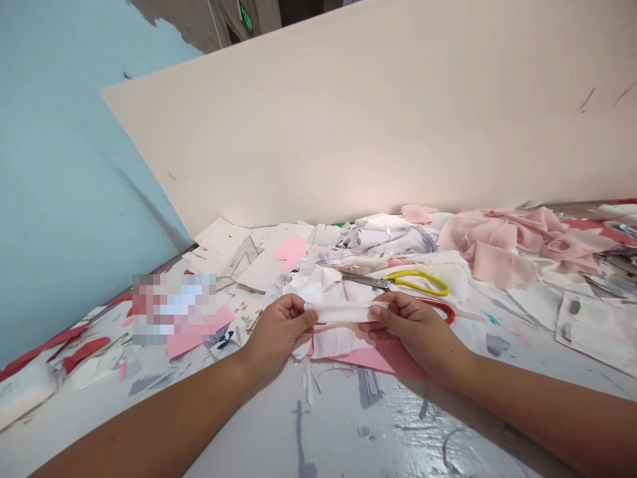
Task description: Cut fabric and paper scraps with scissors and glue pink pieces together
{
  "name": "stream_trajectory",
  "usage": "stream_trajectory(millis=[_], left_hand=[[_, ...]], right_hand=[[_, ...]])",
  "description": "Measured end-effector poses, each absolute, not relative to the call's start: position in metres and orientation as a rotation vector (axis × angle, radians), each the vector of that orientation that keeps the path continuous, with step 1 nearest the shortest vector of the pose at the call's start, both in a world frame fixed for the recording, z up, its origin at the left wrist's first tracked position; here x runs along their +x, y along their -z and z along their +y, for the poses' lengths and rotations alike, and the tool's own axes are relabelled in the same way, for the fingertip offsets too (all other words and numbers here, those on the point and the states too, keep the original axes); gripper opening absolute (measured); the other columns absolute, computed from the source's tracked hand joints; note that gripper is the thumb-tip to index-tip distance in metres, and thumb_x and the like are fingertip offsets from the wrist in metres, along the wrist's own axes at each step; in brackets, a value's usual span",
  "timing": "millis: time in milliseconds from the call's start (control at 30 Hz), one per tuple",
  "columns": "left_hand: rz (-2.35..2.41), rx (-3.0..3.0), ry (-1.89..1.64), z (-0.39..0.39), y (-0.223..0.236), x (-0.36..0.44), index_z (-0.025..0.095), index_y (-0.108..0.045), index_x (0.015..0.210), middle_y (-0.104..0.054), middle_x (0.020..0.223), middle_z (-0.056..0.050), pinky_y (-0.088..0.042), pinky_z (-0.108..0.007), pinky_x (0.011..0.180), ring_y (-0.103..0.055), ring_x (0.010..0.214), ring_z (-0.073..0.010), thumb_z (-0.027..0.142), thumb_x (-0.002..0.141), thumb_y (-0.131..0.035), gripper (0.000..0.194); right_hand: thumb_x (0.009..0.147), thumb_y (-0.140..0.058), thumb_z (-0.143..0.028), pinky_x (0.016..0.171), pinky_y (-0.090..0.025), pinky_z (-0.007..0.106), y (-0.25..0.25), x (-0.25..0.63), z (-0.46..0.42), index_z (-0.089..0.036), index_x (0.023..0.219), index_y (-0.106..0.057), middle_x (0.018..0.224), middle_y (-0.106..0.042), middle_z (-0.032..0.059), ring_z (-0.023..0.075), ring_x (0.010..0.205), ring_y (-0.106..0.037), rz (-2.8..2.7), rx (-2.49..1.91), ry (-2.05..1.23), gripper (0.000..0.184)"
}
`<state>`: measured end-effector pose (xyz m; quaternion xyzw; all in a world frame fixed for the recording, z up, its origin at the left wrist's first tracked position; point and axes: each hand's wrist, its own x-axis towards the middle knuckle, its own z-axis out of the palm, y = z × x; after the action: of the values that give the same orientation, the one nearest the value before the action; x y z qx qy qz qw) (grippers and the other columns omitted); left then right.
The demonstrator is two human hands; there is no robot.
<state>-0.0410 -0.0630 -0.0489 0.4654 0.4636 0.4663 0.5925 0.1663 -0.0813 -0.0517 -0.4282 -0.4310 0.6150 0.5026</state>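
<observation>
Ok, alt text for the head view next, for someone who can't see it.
A person's left hand and right hand hold a narrow white cloth strip between them above a table strewn with scraps. Scissors with one yellow and one red handle lie just beyond, with bunched pink fabric farther right.

The strip point(346, 313) is held between the left hand point(284, 323), at its left end, and the right hand point(408, 324), at its right end; below it a sheet point(385, 356) is laid on the table point(239, 431); just behind the strip, scissors point(381, 283) are set down on scraps point(313, 284), tips to the left and handles to the right; one handle is partly covered by the right hand; farther back on the right, cloth point(502, 239) is heaped; in front of the heap, to the right, a patch point(600, 328) is laid; cards point(223, 240) are spread at the back left; everything on the table is backed by a board point(348, 133); the left side is edged by a wall point(60, 166).
</observation>
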Motion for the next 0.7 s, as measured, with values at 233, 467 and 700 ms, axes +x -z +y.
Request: stream_trajectory(millis=[233,467,700], left_hand=[[1.127,1.086,-1.113,-0.062,0.049,-0.041,0.016,-0.048,0.065,-0.048,0.051,0.007,-0.035,-0.015,0.044,-0.045,0.046,-0.0042,0.026,0.056,-0.075,0.030],[1.135,1.106,-1.155,-0.065,0.047,-0.040,0.016,-0.048,0.064,-0.050,0.053,0.005,-0.038,-0.016,0.047,-0.050,0.050,-0.0057,0.025,0.062,-0.071,0.024],[1.080,1.106,-1.018,-0.072,0.037,-0.041,0.019,-0.047,0.067,-0.048,0.046,0.006,-0.032,-0.020,0.037,-0.040,0.036,-0.0065,0.018,0.066,-0.064,0.016]], right_hand=[[0.071,-0.066,-0.035,0.064,-0.051,0.026,0.052,0.167,-0.081,-0.018,0.069,-0.053,0.063,-0.064,-0.0010,0.0131,0.063,-0.063,-1.047,-1.067,-1.461,0.021],[0.074,-0.061,-0.037,0.064,-0.049,0.027,0.053,0.167,-0.083,-0.019,0.073,-0.052,0.065,-0.063,-0.0001,0.0144,0.067,-0.063,-1.138,-1.149,-1.345,0.021],[0.070,-0.061,-0.030,0.053,-0.038,0.022,0.044,0.178,-0.081,-0.016,0.061,-0.052,0.056,-0.053,-0.0018,0.0090,0.053,-0.049,-1.315,-0.940,-1.538,0.019]])
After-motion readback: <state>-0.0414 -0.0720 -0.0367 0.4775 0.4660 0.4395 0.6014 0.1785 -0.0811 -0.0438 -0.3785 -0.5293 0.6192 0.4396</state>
